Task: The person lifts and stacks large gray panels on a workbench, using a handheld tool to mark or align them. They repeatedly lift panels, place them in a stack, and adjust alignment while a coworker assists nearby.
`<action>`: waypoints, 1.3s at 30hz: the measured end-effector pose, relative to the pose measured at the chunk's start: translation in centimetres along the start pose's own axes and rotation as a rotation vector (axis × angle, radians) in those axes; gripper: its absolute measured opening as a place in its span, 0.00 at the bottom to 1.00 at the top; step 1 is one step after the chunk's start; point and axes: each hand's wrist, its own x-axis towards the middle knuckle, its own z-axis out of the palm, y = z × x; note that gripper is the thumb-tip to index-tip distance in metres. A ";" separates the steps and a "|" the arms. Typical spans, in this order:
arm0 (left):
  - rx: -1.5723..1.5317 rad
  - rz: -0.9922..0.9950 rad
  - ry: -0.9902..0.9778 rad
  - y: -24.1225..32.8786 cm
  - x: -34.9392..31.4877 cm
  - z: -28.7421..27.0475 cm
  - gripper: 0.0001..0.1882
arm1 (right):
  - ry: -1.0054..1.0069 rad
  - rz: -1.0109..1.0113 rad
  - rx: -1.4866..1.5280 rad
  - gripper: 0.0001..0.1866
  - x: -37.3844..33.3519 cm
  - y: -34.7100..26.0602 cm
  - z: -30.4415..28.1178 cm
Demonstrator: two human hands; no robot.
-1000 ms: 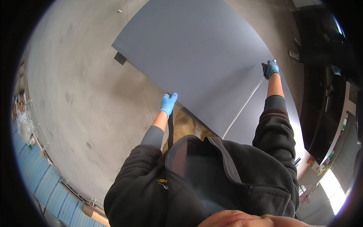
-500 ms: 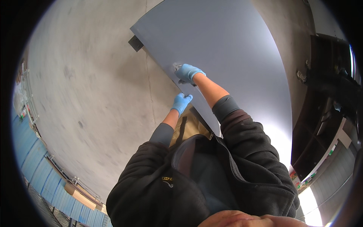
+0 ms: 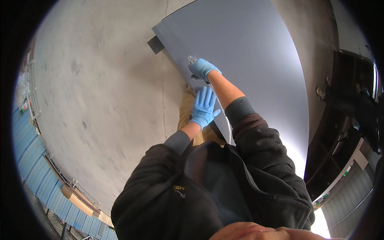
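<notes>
My right hand [image 3: 203, 69], in a light blue glove, is closed round what looks like a spray gun [image 3: 192, 59]. Its pale front end sticks out past my fingers, and the grip is mostly hidden. A pale hose [image 3: 229, 125] runs from below that hand back towards my body. Under both hands lies a large, smooth grey panel [image 3: 256, 52] with a curved far right edge. My left hand [image 3: 204, 108], gloved alike, is open with its fingers stretched out, at the panel's left edge; whether it touches the panel I cannot tell.
A dark, flat-ended support [image 3: 155, 45] juts from under the panel's far left corner. Concrete floor [image 3: 108, 100] with a crack spreads to the left. Dark shelving [image 3: 334, 132] stands at the right, and blue corrugated sheeting [image 3: 40, 160] lines the lower left.
My left hand has opened from a curled shape and moved right, up to the panel's edge. My right hand, still holding the spray gun, has shifted slightly away from me.
</notes>
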 end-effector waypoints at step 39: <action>-0.180 -0.425 0.271 -19.4 55.5 -14.1 0.37 | 0.486 0.466 0.919 0.23 -0.7 15.4 -20.0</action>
